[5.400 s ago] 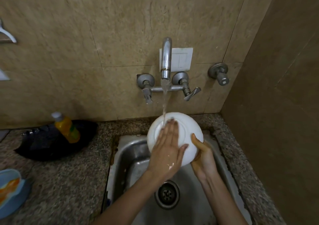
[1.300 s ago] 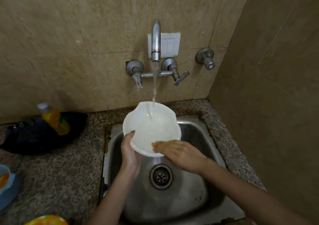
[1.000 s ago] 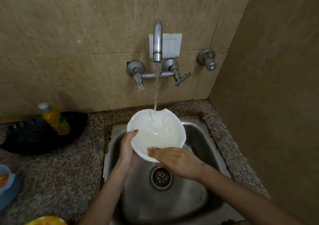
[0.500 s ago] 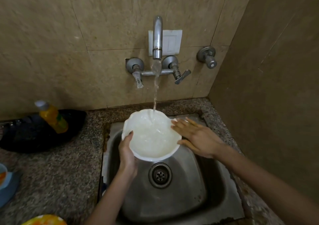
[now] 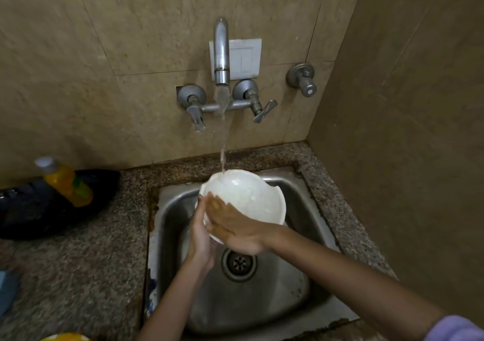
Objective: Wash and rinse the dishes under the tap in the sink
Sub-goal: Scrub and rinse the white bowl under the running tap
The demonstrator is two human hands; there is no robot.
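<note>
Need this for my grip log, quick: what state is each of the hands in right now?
Left hand: closed on the round white bowl, gripping its left rim.
Right hand: open, laid flat against that bowl's inside.

Front of sink (image 5: 262,301) open; tap (image 5: 221,52) (running) overhangs back; wall (image 5: 406,131) crowds right.
</note>
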